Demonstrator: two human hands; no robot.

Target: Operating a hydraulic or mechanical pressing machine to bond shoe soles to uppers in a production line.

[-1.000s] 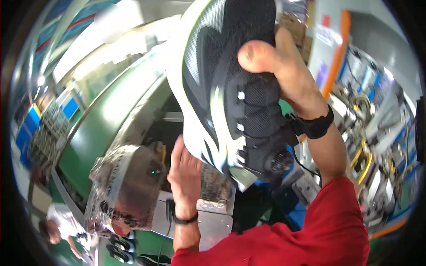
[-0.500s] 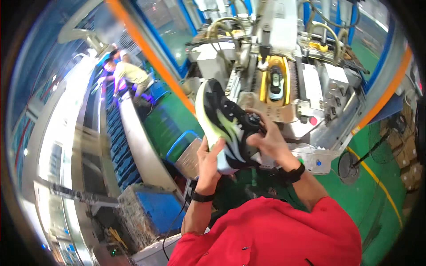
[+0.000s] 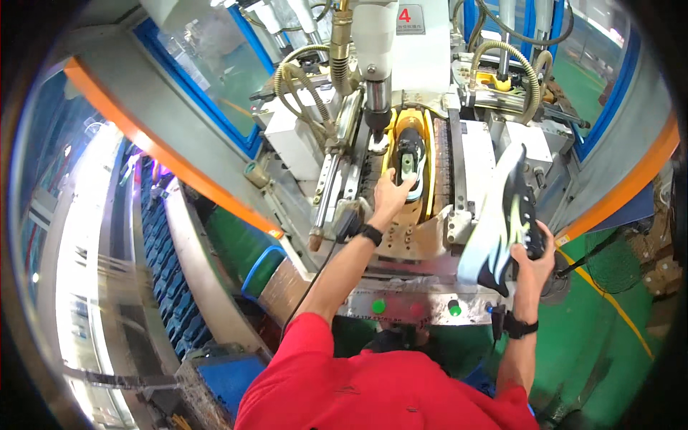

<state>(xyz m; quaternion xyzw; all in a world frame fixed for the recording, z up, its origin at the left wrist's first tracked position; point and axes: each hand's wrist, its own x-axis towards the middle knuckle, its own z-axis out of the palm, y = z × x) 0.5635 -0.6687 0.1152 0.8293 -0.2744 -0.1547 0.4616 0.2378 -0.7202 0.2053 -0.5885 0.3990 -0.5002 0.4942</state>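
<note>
My right hand [image 3: 534, 264] grips a black sneaker [image 3: 512, 222] with a thick white and pale green sole. The sneaker is tilted, toe upward, beside the right side of the press. Farther left, my left hand [image 3: 391, 195] reaches into the machine and closes on the heel end of a second sneaker [image 3: 410, 154]. That second one is dark with a pale sole and lies toe away in a yellow mould [image 3: 430, 161]; its sole is partly hidden by the mould's walls.
A metal piston [image 3: 378, 93] hangs just left of the mould. Green buttons [image 3: 378, 307] sit on the machine's front edge. Orange-edged frame posts [image 3: 172, 168] flank the station. To the left runs a conveyor [image 3: 168, 265]; a blue-framed stool [image 3: 265, 269] stands near it.
My left hand has let go of the held sneaker and moved to the one in the mould. My right hand has carried its sneaker to the right. The view has turned toward the machine.
</note>
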